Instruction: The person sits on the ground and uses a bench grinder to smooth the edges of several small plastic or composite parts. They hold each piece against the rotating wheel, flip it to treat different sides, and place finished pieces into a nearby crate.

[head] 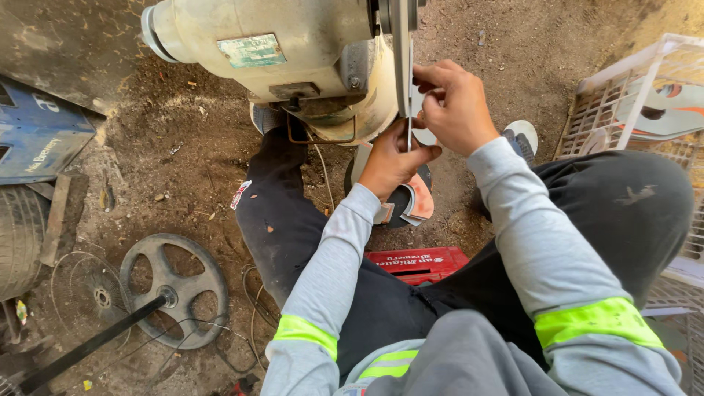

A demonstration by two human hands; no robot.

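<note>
Pressing a thin flat workpiece (408,136) edge-on against the upright belt (400,51) of a cream-coloured motor-driven machine (279,51), the person sat low w/ legs either side of it. Left hand (392,161) pinched the piece from below, thumb & fingers clamped on it; right hand (455,106) gripped it higher up, fingers curled right beside the belt. So both hands were closed on the same piece, which stood just at the belt's edge, approx. centre-top of the view.

Judged step: mid-grind or trim of the piece's edge. Next move prob. called for steady, even feed & keeping fingertips off the belt, since they sat v. close.

Containers: a white plastic crate (623,81) at right held pale shaped pieces w/ orange & dark markings; exact count unclear. A red crate (418,264) lay under the legs, contents hidden. Spoked wheel (172,286) lay on the dirt at left, well apart.
</note>
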